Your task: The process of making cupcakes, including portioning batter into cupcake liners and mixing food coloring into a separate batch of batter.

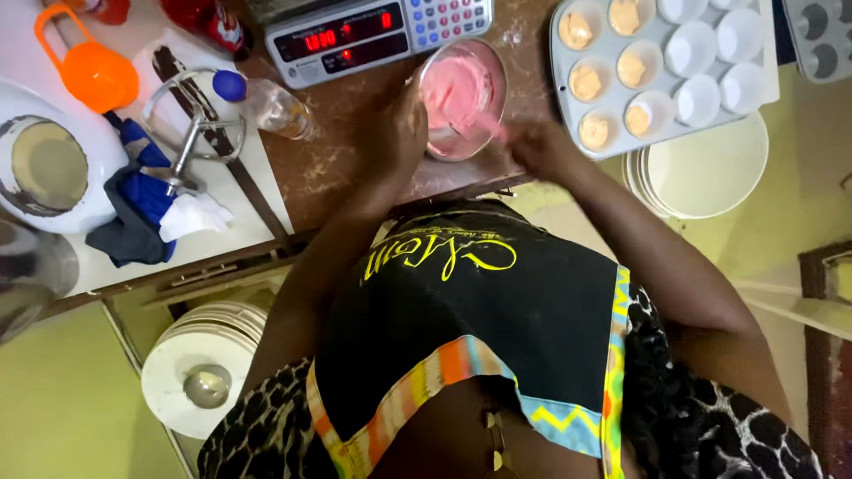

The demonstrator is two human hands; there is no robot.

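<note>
The glass bowl point(461, 96) of pink batter sits on the brown desk point(355, 160), just in front of the person's chest and directly below the kitchen scale point(377, 34) at the far edge. Both hands close on it from opposite sides. The left hand point(404, 124) lies against the bowl's left wall, its grip curled round the rim and pressed to the glass. The right hand point(532, 146) sits at the bowl's lower right edge, blurred by motion; it seems to pinch a pale utensil point(475, 124) whose long axis runs from that hand up and left into the batter, though whether the fingers are pressed fully together I cannot tell.

The relation that counts lies to the right. The muffin tray point(661, 71) stands just beside the bowl on the right hand's side, nearer to that hand than to the left. Its left columns of cups hold yellowish batter, while the paper liners point(697, 44) in the columns farther right look empty. A stack of white plates point(710, 168) lies under the tray's near corner.

To the left, well apart from both hands, a plastic bottle with a blue cap point(262, 102) lies on its side near a wire whisk attachment point(191, 120), a blue cloth point(142, 200) and an orange measuring cup point(89, 66) on a white surface.
</note>
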